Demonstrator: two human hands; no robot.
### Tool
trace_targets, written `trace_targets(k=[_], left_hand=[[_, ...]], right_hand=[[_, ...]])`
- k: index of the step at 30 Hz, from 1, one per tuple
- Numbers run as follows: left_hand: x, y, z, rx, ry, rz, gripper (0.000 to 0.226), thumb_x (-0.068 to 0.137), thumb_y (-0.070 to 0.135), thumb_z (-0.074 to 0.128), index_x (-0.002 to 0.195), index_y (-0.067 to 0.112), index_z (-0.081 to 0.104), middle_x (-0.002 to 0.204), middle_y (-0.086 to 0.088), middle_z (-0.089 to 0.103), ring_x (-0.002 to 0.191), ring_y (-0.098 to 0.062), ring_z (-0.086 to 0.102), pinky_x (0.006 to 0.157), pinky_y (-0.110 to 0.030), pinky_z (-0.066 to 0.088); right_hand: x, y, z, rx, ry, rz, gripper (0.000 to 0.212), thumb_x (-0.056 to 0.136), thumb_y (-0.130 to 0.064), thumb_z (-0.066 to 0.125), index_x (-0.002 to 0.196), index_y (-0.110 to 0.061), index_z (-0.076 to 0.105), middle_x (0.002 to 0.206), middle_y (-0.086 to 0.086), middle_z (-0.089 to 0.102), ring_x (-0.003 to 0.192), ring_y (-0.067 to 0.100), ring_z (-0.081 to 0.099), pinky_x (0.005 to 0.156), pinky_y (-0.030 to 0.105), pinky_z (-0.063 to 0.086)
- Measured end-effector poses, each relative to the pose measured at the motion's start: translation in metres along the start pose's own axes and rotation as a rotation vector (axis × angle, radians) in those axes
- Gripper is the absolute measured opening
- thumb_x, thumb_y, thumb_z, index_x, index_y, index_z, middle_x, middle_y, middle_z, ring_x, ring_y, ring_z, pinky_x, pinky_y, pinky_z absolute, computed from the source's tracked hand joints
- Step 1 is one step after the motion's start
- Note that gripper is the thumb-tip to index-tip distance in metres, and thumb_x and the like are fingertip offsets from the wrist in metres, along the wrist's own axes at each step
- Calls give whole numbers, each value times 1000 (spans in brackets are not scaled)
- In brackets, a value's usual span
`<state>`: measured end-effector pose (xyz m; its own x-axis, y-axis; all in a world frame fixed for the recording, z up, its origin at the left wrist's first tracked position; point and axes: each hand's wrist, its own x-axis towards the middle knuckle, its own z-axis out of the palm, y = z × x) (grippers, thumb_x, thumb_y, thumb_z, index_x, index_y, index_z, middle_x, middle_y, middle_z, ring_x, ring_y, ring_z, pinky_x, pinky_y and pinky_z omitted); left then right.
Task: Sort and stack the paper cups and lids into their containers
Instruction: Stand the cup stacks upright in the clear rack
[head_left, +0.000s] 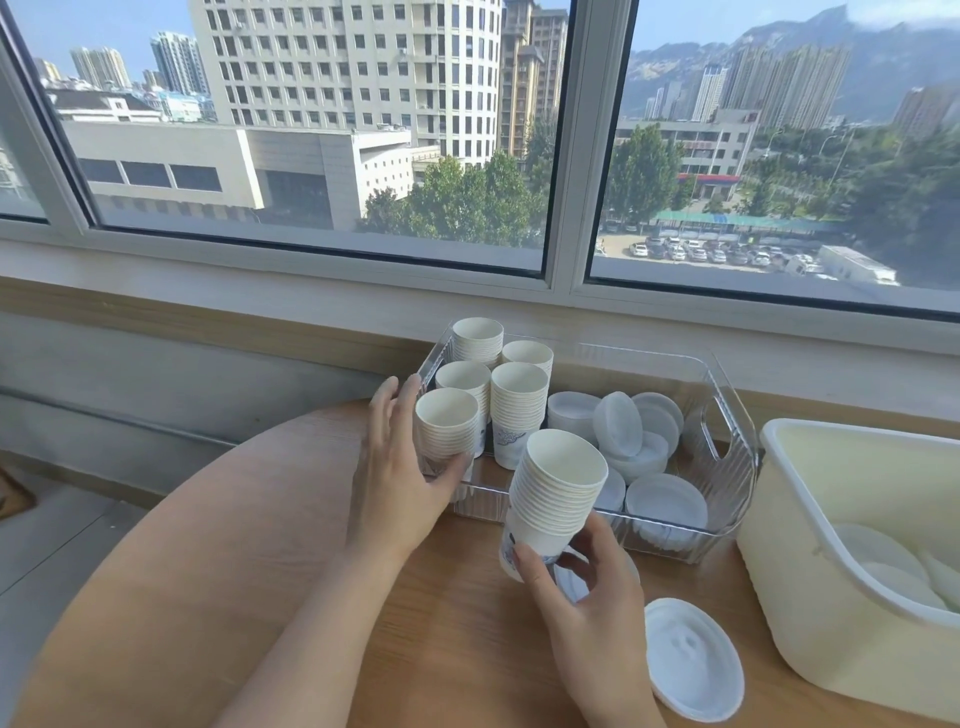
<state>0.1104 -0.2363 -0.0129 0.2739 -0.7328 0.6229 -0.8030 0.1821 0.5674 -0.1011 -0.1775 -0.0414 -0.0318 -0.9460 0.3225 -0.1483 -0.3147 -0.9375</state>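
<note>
Where window meets sill, a wooden table (457, 623) under cups (519, 405).

- I see matt white paper cups (556, 488) with ribbed stacked rims.
- At two o'clock from them, a glossy clear plastic tray (727, 452), its walls ridged.
- Lids (693, 660) look smooth, matt white.
- The bin (779, 597) is cream plastic with a slight sheen.
- The table (457, 623) is pale matt wood grain.
</note>
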Motion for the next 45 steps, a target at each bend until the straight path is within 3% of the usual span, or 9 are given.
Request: trace_targets(k=[4, 8, 14, 20, 25, 29, 37, 40, 45], left_hand=[[-5, -12, 1, -136, -82, -104, 102, 83, 47, 83, 161, 46, 16, 157, 6, 50, 136, -18, 56, 103, -39, 53], [-13, -14, -1, -173, -53, -90, 93, 87, 40, 80, 160, 43, 22, 153, 7, 54, 131, -11, 59, 102, -39, 54], [-25, -16, 3, -257, -41, -87, 90, 93, 33, 75, 161, 47, 17, 157, 8, 51, 137, -9, 55, 107, -30, 49], [-30, -29, 10, -325, -67, -84, 99, 87, 42, 77, 161, 52, 12, 158, 12, 47, 130, -13, 60, 103, -35, 52], [-33, -33, 13, -352, -86, -76, 105, 79, 54, 75, 160, 55, 9, 157, 16, 46, 125, -14, 62, 100, -38, 54], [-34, -36, 17, -357, -79, -75, 107, 81, 39, 82, 162, 52, 12, 158, 15, 45, 133, -13, 57, 102, -49, 55], [-33, -29, 13, -359, -76, -64, 101, 79, 63, 68, 161, 52, 10, 160, 8, 46, 136, -18, 57, 105, -47, 53], [-34, -29, 13, -365, -69, -65, 100, 79, 63, 68, 160, 55, 9, 160, 9, 46, 138, -17, 56, 106, -49, 53], [-33, -29, 16, -334, -45, -111, 102, 81, 53, 75, 158, 59, 9, 150, 24, 42, 129, -15, 60, 100, -32, 49]], right_hand=[[2, -15, 0, -3, -2, 12, 47, 79, -29, 88, 121, -28, 68, 106, -12, 76, 103, 11, 70, 95, 34, 54], [25, -43, -4, -89, -16, -54, 53, 75, -58, 83, 120, -32, 67, 105, -14, 76, 98, 10, 69, 88, 28, 52], [88, -42, 0, -341, -120, -56, 38, 81, -36, 87, 111, -31, 64, 98, -17, 75, 94, 1, 68, 81, 24, 53], [122, -24, 12, -513, -218, 44, 65, 57, -64, 80, 107, -26, 65, 94, -11, 76, 87, 5, 72, 83, 42, 61], [125, -20, 20, -603, -318, 96, 54, 58, -52, 86, 102, -28, 66, 91, -14, 76, 89, 3, 72, 86, 41, 61], [125, -24, 23, -631, -360, 164, 49, 61, -50, 83, 101, -27, 66, 92, -13, 77, 92, 7, 72, 89, 43, 60], [114, -37, 19, -653, -332, 61, 71, 60, -83, 66, 111, -34, 64, 98, -18, 75, 98, 6, 70, 91, 38, 57], [111, -37, 22, -714, -278, 30, 67, 60, -83, 64, 103, -31, 64, 87, -16, 75, 90, 7, 70, 83, 39, 58], [114, -36, 24, -714, -299, 32, 66, 64, -79, 70, 110, -32, 65, 91, -17, 76, 89, 1, 71, 86, 38, 59]])
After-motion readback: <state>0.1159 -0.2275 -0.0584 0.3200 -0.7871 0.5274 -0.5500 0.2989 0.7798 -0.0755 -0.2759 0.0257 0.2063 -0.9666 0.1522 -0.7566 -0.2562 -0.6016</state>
